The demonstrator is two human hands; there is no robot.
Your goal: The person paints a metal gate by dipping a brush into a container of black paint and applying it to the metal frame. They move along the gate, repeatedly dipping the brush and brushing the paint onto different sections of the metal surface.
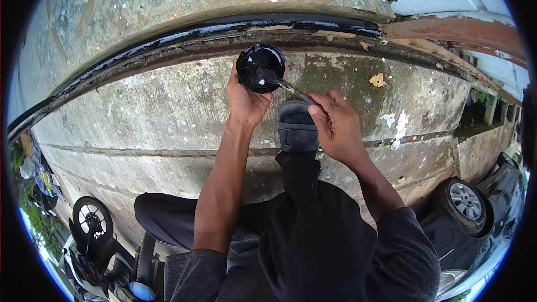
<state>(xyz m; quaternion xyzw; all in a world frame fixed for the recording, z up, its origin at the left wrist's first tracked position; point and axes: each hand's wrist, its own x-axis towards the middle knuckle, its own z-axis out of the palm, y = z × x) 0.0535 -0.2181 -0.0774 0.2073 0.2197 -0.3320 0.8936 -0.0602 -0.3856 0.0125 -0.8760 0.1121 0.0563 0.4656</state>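
Note:
My left hand [249, 102] is wrapped around a small round container of black paint [246, 59], its open top facing me. In my right hand [338, 128] is the dark handle of a paintbrush [295, 90]. The brush's bristles rest in the container, coated with black paint. Just beyond the container runs a long metal rail [235, 26], glossy black along most of its length. Toward the right the rail's surface is reddish brown [447, 29].
A weathered concrete ledge [168, 106] lies under my hands, with a sandal-clad foot [297, 126] below my right hand. Stone-patterned ground [145, 0] is past the rail. A motorcycle [92, 223] stands lower left, a dark car [475, 218] lower right.

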